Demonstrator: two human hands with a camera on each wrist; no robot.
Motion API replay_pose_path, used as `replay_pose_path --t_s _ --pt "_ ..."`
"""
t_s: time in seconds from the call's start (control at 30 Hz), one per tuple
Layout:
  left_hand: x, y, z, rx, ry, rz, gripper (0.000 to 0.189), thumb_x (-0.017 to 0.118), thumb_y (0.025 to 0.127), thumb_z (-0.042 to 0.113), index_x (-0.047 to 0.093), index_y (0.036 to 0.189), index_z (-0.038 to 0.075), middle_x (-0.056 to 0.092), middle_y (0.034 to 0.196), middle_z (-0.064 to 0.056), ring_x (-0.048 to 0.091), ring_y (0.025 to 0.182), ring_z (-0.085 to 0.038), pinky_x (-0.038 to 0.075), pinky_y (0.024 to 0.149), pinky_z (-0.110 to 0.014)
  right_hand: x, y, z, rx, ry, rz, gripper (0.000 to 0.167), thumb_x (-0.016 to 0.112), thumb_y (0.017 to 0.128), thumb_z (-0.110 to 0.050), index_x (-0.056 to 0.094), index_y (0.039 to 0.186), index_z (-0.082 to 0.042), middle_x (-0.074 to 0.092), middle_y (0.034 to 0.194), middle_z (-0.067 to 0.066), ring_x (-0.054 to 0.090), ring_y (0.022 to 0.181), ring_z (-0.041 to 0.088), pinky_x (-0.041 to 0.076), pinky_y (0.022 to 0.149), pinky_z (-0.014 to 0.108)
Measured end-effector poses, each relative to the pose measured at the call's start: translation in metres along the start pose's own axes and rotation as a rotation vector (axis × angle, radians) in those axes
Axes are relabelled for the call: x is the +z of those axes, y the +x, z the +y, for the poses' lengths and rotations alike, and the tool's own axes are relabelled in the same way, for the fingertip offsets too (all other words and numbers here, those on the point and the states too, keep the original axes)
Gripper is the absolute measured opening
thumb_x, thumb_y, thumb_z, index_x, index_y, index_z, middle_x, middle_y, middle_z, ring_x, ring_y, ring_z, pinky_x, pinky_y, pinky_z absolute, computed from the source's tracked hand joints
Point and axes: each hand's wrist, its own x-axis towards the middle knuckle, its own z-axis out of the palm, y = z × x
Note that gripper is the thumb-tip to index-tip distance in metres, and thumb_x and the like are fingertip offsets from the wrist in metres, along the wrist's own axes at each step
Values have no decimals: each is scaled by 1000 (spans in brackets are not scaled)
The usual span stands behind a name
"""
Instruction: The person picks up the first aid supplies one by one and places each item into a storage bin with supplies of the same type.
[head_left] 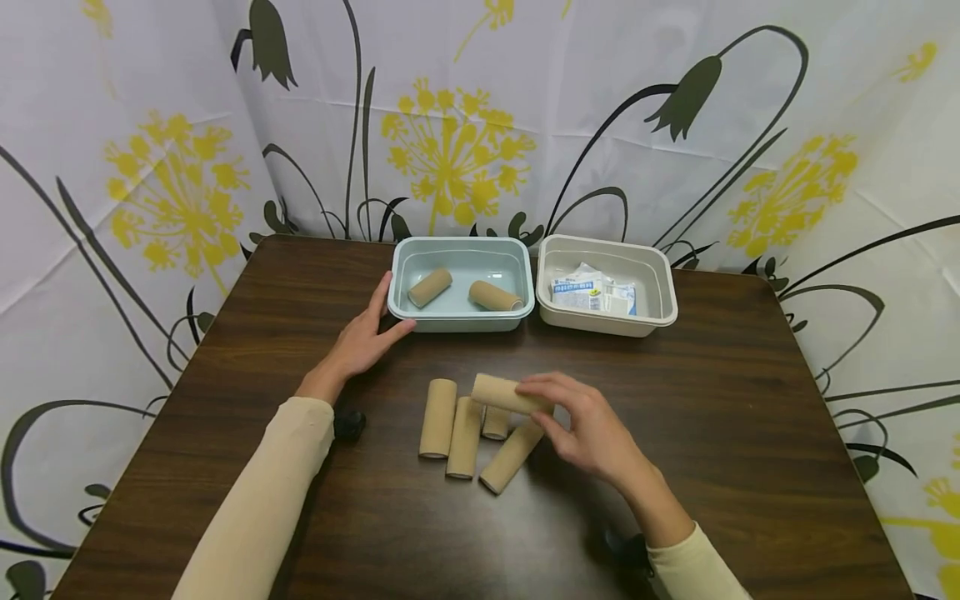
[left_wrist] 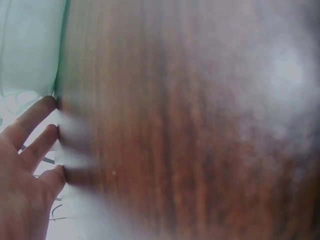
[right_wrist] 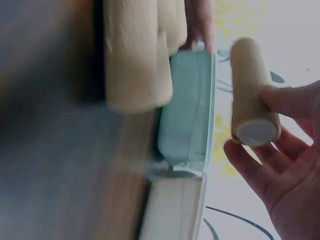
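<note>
My right hand (head_left: 592,423) pinches a cardboard tube (head_left: 501,393) by its right end, above several more tubes on the table. In the right wrist view the held tube (right_wrist: 250,90) sits between thumb and fingers, clear of the others. Below it in the head view, a tube (head_left: 438,418) lies at the left of the group, and another tube (head_left: 512,457) slants at the right. My left hand (head_left: 362,340) rests at the left front corner of the light blue bin (head_left: 461,323), thumb and fingers spread along its outside. Inside that bin lie two tubes, one on the left (head_left: 431,287).
Right beside the blue bin stands a beige bin (head_left: 600,323) with white and blue packets (head_left: 588,292) in it. Both bins are near the back edge of the dark wooden table (head_left: 720,433). A flower-patterned curtain (head_left: 465,67) hangs behind.
</note>
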Motion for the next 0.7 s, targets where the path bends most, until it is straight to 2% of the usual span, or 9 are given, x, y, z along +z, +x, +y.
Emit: replay_pose_path --t_s 0.2,0.33,0.4,0.5,0.6,0.7 --pt "0 0 0 0 -2 -4 87 52 93 64 -15 148 56 19 161 -9 18 146 -40 15 105 -72 -17 39 17 79 -184 133 35 72 84 4 70 117 -7 66 120 6 63 105 21 51 84 39" --pt "0 0 0 -4 2 -8 87 52 93 64 -16 147 56 20 161 -10 18 145 -41 15 105 -72 -23 59 27 94 -378 162 30 65 87 3 71 115 -6 65 117 7 61 107 26 51 84 42" --pt "0 0 0 -3 2 -8 87 52 93 64 -16 147 57 20 161 -10 17 145 -41 15 105 -73 -23 68 31 94 -468 145 30 62 87 4 71 114 -6 64 114 9 60 105 28 52 82 42" --pt "0 0 -1 -5 2 -11 87 51 93 64 -16 147 57 20 161 -9 17 146 -41 14 105 -73 -20 81 33 94 -603 77 30 63 85 6 70 113 -6 63 110 10 59 100 31 51 78 44" --pt "0 0 0 -5 0 -13 87 51 93 64 -16 147 56 20 161 -9 16 146 -41 14 105 -73 -17 93 34 58 -724 11 32 67 79 8 69 109 -4 62 106 12 58 96 33 50 75 44" --pt "0 0 0 -8 -3 -6 88 51 93 64 -15 149 53 20 161 -10 17 146 -41 14 105 -73 -14 103 35 20 -808 -14 30 66 77 9 68 104 -3 61 103 13 58 96 33 49 75 45"
